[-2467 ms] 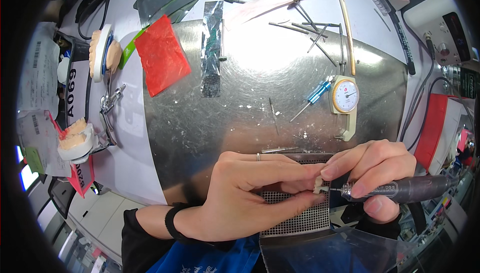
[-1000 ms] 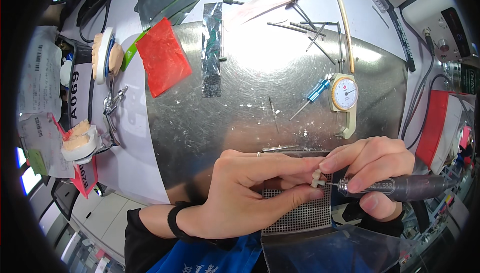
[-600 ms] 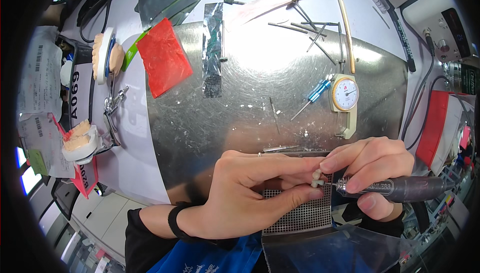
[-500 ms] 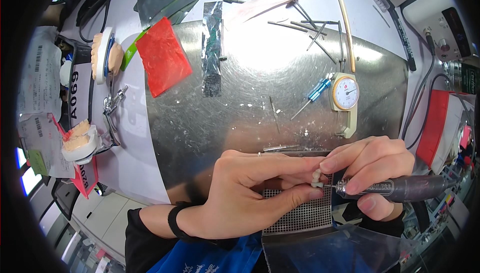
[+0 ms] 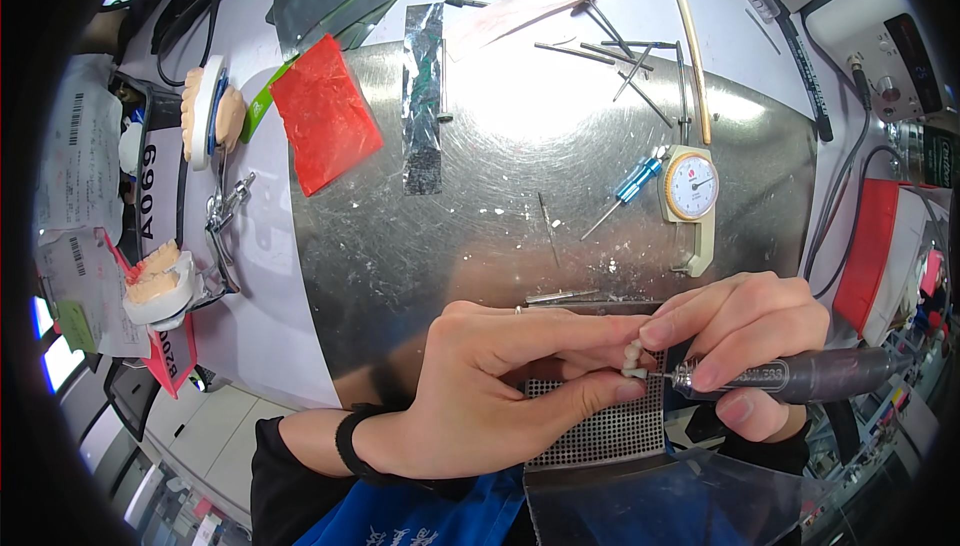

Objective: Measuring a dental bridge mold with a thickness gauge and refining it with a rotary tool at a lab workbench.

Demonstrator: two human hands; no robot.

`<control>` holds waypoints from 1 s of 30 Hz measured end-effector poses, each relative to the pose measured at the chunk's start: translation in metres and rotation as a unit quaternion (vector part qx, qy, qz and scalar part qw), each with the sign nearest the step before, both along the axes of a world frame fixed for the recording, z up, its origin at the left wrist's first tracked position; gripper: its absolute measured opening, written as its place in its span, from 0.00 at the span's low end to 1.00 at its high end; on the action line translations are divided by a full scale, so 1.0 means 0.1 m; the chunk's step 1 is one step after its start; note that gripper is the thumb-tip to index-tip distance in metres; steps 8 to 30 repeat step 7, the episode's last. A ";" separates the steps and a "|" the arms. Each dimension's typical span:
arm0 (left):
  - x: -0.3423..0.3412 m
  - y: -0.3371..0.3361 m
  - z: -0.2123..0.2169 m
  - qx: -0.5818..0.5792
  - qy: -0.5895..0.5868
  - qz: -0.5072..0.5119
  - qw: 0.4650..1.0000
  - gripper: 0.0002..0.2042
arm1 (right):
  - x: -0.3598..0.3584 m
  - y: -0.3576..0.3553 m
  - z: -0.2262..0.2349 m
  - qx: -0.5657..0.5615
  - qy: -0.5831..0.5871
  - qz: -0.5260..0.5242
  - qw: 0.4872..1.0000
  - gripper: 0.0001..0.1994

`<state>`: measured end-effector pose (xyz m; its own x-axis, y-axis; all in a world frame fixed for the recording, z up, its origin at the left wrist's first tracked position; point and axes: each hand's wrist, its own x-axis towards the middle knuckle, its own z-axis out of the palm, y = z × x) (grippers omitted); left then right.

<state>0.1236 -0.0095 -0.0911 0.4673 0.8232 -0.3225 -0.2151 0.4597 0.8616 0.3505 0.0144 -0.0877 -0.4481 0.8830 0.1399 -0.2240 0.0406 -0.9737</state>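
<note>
Between the thumb and fingers of my left hand is a small off-white dental bridge of several joined teeth. My right hand grips a dark rotary handpiece, its metal collar pointing left. The thin bur in its tip reaches the lower end of the bridge; whether it touches is too small to tell. My right index fingertip rests by the top of the bridge, close to my left fingertips. Beneath both hands lies a perforated metal grate, with a clear sheet in front of it.
A steel plate covers the bench. On it lie a dial caliper, a blue-handled screwdriver, a red wax sheet and several loose burs. Dental models on an articulator stand left; a control box stands far right.
Almost nothing differs. The bridge has tilted very slightly in my left fingers, and the handpiece has barely shifted; both hands keep their hold.
</note>
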 end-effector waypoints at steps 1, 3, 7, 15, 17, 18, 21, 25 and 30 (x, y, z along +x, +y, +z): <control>0.00 0.00 0.00 -0.003 -0.001 0.001 1.000 0.18 | 0.00 0.00 0.00 -0.002 0.006 -0.001 1.000 0.09; 0.01 0.00 0.00 -0.004 -0.005 0.004 1.000 0.18 | 0.00 0.01 0.00 0.002 0.006 0.005 1.000 0.09; 0.00 0.00 0.00 -0.004 -0.008 0.004 1.000 0.17 | 0.02 0.00 -0.01 -0.008 0.009 0.007 1.000 0.09; 0.00 0.00 0.00 -0.004 -0.008 0.004 1.000 0.17 | 0.02 0.00 -0.01 -0.008 0.009 0.007 1.000 0.09; 0.00 0.00 0.00 -0.004 -0.008 0.004 1.000 0.17 | 0.02 0.00 -0.01 -0.008 0.009 0.007 1.000 0.09; 0.00 0.00 0.00 -0.004 -0.008 0.004 1.000 0.17 | 0.02 0.00 -0.01 -0.008 0.009 0.007 1.000 0.09; 0.00 0.00 0.00 -0.004 -0.008 0.004 1.000 0.17 | 0.02 0.00 -0.01 -0.008 0.009 0.007 1.000 0.09; 0.00 0.00 0.00 -0.004 -0.008 0.004 1.000 0.17 | 0.02 0.00 -0.01 -0.008 0.009 0.007 1.000 0.09; 0.00 0.00 0.00 -0.004 -0.008 0.004 1.000 0.17 | 0.02 0.00 -0.01 -0.008 0.009 0.007 1.000 0.09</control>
